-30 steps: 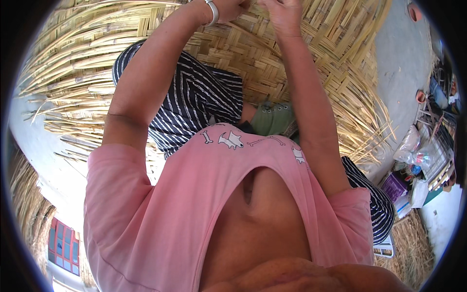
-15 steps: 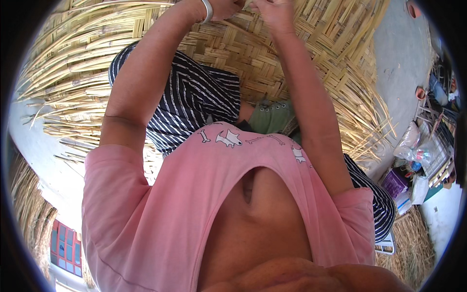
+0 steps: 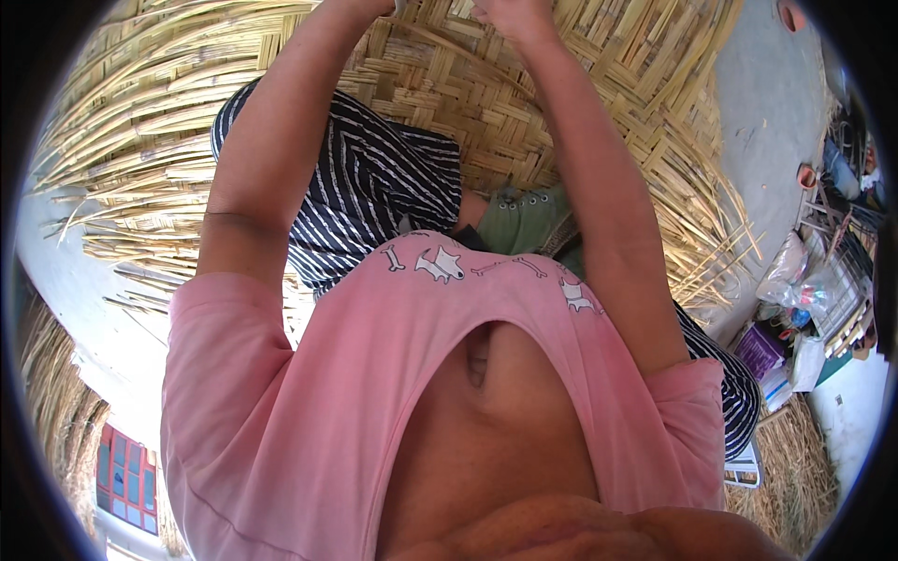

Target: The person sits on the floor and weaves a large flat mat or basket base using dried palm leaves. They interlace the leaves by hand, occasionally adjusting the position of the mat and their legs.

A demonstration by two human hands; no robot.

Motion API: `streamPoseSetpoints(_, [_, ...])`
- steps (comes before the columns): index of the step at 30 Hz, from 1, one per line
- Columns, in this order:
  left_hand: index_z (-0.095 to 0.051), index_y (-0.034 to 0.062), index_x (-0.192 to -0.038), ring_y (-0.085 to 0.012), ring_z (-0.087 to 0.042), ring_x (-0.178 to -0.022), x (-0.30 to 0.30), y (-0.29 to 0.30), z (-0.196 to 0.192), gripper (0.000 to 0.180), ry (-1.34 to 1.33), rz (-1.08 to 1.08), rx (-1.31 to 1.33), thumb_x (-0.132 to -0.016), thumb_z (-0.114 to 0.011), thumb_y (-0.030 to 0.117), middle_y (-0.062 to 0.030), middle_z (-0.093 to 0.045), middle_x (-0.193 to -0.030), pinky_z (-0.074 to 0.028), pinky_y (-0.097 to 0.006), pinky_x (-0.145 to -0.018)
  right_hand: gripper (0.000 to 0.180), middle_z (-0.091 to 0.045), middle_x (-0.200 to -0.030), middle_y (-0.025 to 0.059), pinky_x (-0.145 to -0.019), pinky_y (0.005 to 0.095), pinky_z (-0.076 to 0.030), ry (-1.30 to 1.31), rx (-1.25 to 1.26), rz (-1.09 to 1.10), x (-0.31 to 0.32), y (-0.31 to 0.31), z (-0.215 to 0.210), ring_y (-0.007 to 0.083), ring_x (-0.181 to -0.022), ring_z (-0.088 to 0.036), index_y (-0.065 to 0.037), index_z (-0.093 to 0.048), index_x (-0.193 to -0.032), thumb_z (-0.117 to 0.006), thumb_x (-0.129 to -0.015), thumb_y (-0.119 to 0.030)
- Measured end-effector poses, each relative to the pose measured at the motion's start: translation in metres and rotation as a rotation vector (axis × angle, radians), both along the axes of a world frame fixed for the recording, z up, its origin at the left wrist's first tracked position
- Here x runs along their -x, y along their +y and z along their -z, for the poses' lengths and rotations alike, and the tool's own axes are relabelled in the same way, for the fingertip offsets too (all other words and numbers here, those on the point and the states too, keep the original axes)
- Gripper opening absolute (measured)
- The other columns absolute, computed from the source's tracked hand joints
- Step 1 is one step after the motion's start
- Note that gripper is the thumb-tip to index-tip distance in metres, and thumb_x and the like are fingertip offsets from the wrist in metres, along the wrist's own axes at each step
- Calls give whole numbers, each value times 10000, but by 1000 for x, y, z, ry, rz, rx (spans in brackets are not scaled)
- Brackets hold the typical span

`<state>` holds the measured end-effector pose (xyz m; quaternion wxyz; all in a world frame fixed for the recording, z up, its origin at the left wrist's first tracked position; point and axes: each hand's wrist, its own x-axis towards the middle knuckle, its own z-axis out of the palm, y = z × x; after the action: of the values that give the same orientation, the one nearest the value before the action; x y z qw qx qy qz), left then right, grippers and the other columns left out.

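nearby, striped trousers [image 3: 379,173] hide some woven matting [image 3: 496,103]; for the right hand [image 3: 516,17], i cannot tell the grip.

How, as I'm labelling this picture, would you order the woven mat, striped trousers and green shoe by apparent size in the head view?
1. Woven mat, clearly largest
2. Striped trousers, partly covered
3. Green shoe, smallest, partly hidden

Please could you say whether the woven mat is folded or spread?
Spread: the woven mat lies open, loose strips fanning out on both sides.
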<state>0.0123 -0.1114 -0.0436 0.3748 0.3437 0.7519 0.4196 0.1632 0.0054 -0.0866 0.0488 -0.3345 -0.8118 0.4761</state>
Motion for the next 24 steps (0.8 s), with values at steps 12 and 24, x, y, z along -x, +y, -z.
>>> streamPoseSetpoints(12, [-768, 141, -950, -361, -696, -837, -7, -2, 13, 207, 421, 417, 175, -800, -682, 254, -167, -724, -890, -548, -440, -774, 115, -673, -869, 12, -570, 243, -468, 236, 566, 87, -18, 9, 18, 89, -695, -608, -59, -654, -1059, -601, -959, -79])
streamPoseSetpoints(24, [-756, 116, -894, -383, -688, -859, -19, 2, 13, 216, 608, 435, 279, -824, -626, 275, -191, -715, -903, -548, -471, -795, 107, -645, -801, 2, -535, 263, -457, 232, 407, 49, -14, 5, 17, 89, -649, -581, -38, -649, -1011, -638, -943, -120])
